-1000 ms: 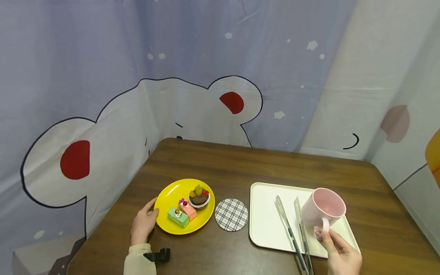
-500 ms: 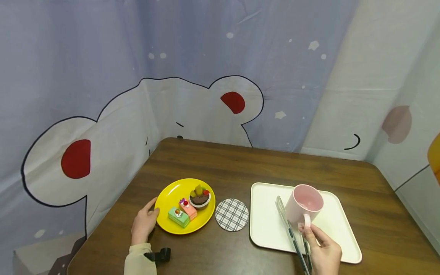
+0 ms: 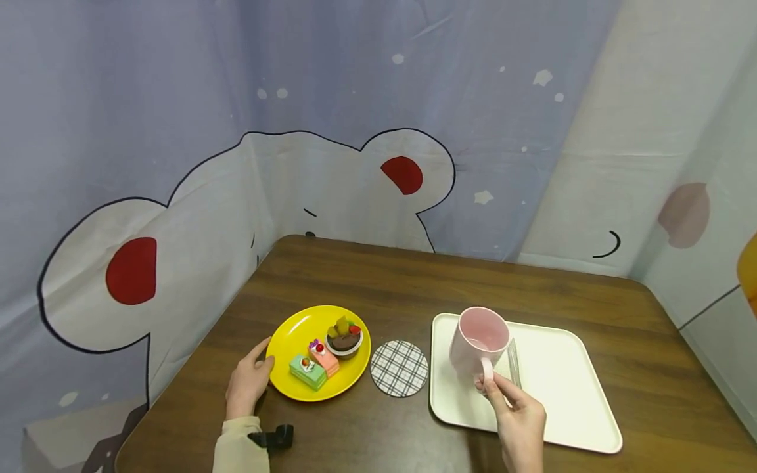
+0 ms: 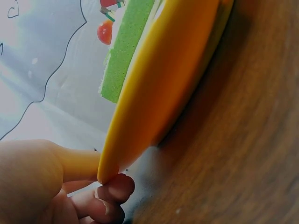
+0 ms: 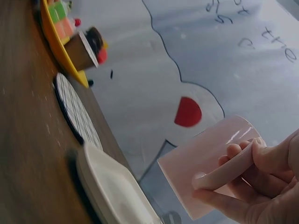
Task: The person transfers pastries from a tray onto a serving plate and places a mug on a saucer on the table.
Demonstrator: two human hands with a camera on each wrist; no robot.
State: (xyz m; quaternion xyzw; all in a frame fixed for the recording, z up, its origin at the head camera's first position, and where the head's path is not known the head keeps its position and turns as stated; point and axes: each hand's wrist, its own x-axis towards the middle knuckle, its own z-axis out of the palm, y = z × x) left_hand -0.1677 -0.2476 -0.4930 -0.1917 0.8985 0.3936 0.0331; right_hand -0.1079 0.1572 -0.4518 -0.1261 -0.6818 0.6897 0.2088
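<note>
My left hand [image 3: 248, 381] pinches the left rim of a yellow plate [image 3: 296, 332], thumb on top and fingers underneath in the left wrist view. On the plate lie a green cake slice [image 3: 307, 374], a pink cake slice [image 3: 325, 359] and a chocolate fruit tart [image 3: 345, 341]. My right hand [image 3: 520, 420] grips the handle of a pink mug [image 3: 464, 348]. The mug is held upright above the left part of a cream tray [image 3: 573, 387], clear of it in the right wrist view. A metal utensil [image 3: 513, 361] shows only its tip; the rest is hidden behind my hand.
A round checked coaster [image 3: 399, 369] lies on the wooden table [image 3: 378, 282] between plate and tray. A patterned curtain [image 3: 331, 85] hangs close behind the table and along both sides.
My right hand has carried the mug leftward across the tray, and mug and hand now cover most of the metal utensils. The left hand and plate have stayed in place.
</note>
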